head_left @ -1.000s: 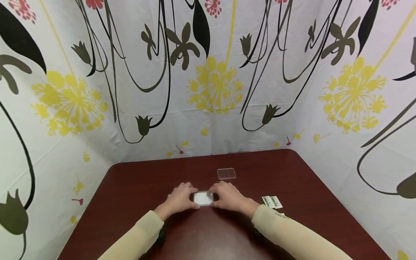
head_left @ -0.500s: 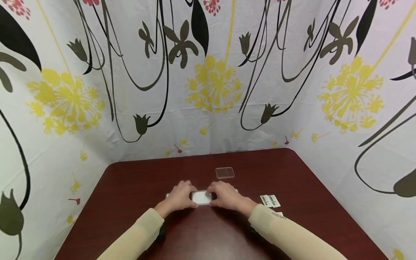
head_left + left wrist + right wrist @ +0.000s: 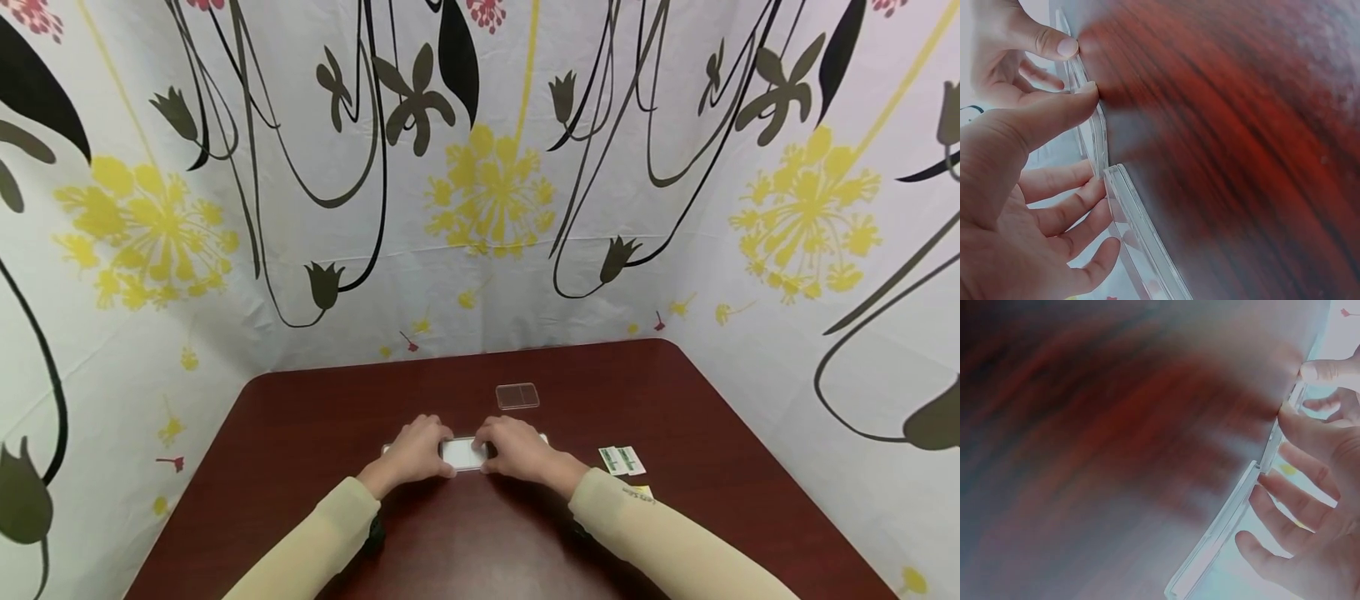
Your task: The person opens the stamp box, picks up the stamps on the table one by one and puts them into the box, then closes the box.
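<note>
Both hands meet over a small, flat white case with clear plastic edges at the middle of the table. My left hand pinches its left end between thumb and fingers. At the right end, my right hand pinches it the same way, with fingertips on the far side. Beside the left hand's lower fingers, the left wrist view shows another clear-edged flat case. A similar clear-edged case lies beside the right hand's fingers in the right wrist view. In the head view, the hands mostly hide these two.
An empty-looking transparent case lies farther back on the dark red table. Green-and-white packets lie to the right, with a yellow-and-white packet partly behind the right sleeve. A flower-patterned curtain borders the table's back and sides.
The head view has shifted slightly. Both hands keep their pinch on the white case, and slightly more of the yellow-and-white packet shows above the right sleeve.
</note>
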Demonstrator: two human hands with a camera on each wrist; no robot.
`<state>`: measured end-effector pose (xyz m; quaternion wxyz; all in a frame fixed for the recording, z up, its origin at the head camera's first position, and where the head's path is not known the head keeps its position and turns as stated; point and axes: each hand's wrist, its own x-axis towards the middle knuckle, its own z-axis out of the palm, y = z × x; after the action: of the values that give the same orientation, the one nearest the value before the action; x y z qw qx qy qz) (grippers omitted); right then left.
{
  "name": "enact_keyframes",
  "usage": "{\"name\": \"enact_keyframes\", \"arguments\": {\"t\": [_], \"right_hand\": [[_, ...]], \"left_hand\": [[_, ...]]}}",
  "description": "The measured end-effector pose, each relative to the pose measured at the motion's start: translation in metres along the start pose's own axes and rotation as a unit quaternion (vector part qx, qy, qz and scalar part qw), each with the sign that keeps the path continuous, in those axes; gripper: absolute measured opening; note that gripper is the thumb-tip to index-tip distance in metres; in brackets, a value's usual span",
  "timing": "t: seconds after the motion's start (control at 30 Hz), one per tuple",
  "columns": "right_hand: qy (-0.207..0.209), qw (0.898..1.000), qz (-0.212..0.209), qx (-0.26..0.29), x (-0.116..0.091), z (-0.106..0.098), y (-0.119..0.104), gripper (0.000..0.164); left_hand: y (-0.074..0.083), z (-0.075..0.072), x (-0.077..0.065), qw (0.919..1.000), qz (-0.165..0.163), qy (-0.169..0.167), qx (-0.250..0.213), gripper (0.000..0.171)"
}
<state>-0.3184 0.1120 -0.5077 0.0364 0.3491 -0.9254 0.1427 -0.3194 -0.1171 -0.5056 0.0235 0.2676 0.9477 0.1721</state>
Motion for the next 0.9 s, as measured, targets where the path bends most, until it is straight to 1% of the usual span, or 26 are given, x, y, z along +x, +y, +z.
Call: {"name": "enact_keyframes", "arguments": {"t": [0.17,0.33,0.43,0.57,0.67,0.77,0.9], "right_hand": [[0.004,1.0,-0.001,-0.011,-0.0006,-0.0011,-0.0019,0.032],[0.021,0.999,-0.016,-0.027,-0.0007,-0.0006,-0.0039,0.031],[0.029,0.999,-0.023,-0.031,-0.0006,-0.0001,-0.005,0.031],[0.029,0.999,-0.023,-0.027,-0.001,0.0012,-0.0049,0.032],[0.026,0.999,-0.017,-0.016,-0.0009,0.0028,-0.0036,0.032],[0.024,1.0,-0.012,-0.009,-0.0006,0.003,-0.0029,0.031],[0.026,1.0,-0.01,-0.005,0.0007,0.0014,-0.0034,0.029]], "left_hand": [[-0.0014,0.0008,0.0016,1.0,0.004,0.0,-0.005,0.046],[-0.0016,-0.0014,0.004,1.0,0.003,-0.007,-0.006,0.047],[-0.0004,-0.0035,0.0052,0.9999,0.002,-0.012,-0.003,0.046],[0.0011,-0.0039,0.0049,0.9998,-0.001,-0.019,0.006,0.045],[0.0018,-0.0028,0.0025,0.9997,0.005,-0.016,0.02,0.045],[0.0022,-0.0019,-0.0001,0.9992,0.015,-0.005,0.037,0.047],[0.0018,-0.002,-0.0003,0.9984,0.019,0.008,0.053,0.046]]}}
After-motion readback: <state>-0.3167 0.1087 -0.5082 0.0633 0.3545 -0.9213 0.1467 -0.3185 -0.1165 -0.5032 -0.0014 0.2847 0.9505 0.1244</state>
